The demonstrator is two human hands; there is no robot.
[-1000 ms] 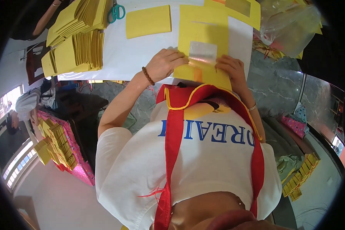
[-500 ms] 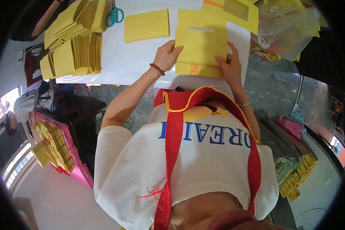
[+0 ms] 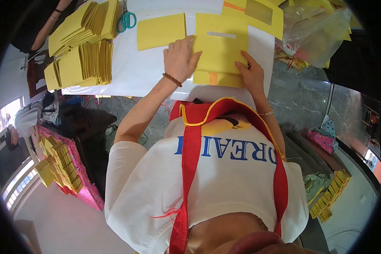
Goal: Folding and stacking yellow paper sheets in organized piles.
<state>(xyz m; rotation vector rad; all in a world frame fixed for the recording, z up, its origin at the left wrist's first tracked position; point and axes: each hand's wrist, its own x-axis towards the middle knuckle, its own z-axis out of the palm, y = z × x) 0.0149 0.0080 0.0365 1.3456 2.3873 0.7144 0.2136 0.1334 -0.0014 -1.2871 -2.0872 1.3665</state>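
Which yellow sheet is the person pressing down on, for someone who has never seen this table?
Start at the white table top. Under the left hand and right hand lies a yellow paper sheet. Unlike the plain yellow sheet beside it, it has a pale strip near its top.

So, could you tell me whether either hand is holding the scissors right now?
No, the scissors lie untouched at the table's far edge, while the left hand and right hand both press on the yellow paper.
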